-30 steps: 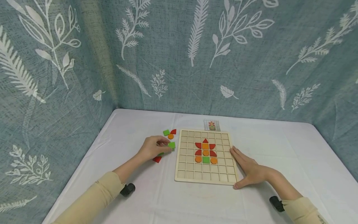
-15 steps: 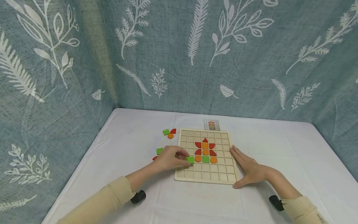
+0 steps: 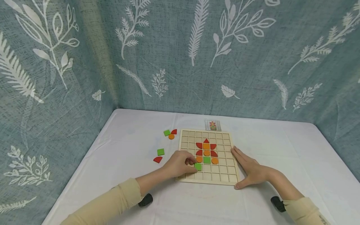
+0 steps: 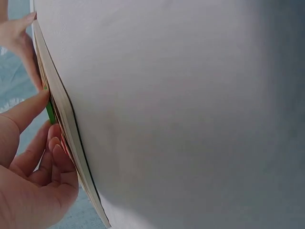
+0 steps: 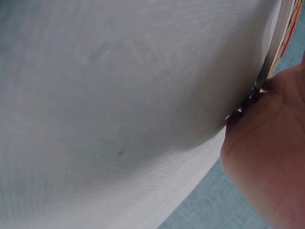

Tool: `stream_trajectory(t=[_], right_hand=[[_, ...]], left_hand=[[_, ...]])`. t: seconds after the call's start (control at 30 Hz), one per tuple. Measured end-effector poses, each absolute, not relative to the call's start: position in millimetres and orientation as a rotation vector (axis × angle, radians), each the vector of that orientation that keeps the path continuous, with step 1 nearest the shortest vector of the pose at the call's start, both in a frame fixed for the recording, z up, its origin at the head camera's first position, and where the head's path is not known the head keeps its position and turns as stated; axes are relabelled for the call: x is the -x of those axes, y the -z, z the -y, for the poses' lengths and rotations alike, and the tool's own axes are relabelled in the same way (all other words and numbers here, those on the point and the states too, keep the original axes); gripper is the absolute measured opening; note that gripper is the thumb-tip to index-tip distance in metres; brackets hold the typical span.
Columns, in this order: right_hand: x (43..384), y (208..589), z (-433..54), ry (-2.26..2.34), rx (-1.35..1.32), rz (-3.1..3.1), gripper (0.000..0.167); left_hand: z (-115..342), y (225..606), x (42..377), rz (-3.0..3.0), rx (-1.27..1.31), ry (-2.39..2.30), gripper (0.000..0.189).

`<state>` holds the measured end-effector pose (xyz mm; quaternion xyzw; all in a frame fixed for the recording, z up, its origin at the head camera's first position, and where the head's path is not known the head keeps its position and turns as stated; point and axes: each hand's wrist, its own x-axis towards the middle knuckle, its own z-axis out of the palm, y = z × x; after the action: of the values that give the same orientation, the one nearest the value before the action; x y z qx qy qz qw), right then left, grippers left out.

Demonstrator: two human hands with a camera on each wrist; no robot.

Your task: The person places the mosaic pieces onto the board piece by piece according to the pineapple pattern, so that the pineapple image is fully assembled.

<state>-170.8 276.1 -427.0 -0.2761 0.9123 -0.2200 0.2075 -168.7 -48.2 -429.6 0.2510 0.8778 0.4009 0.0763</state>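
Green tile [image 3: 198, 167] sits between thumb and finger of the pinching left hand [image 3: 179, 163], outspread right hand [image 3: 253, 172] touching the board [image 3: 216, 177].

I'm working in what's looking like a curtained-off recording nook, home or lab I can't tell: grey-blue fabric curtains w/ white leaf prints [image 3: 174, 37] are hanging behind & beside a white cloth-covered table w/ rounded corners [image 3: 281, 147], & I'm wearing small black wrist cams [image 3: 145, 200].
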Motion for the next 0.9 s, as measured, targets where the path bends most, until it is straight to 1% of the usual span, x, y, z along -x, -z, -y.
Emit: stream_trajectory(t=[0.23, 0.47, 0.7, 0.9], right_hand=[[170, 426, -275, 0.612, 0.772, -2.542, 0.134], [170, 426, -274, 0.624, 0.809, -2.542, 0.132], [169, 428, -274, 0.616, 0.781, -2.543, 0.133], [169, 428, -274, 0.610, 0.781, -2.549, 0.134]], left_hand=[[46, 427, 166, -2.619, -0.726, -1.194, 0.021], [46, 428, 165, -2.602, -0.734, -1.219, 0.015], [49, 431, 168, -2.554, -0.707, -1.259, 0.015], [59, 429, 172, -2.513, -0.631, -1.349, 0.017]])
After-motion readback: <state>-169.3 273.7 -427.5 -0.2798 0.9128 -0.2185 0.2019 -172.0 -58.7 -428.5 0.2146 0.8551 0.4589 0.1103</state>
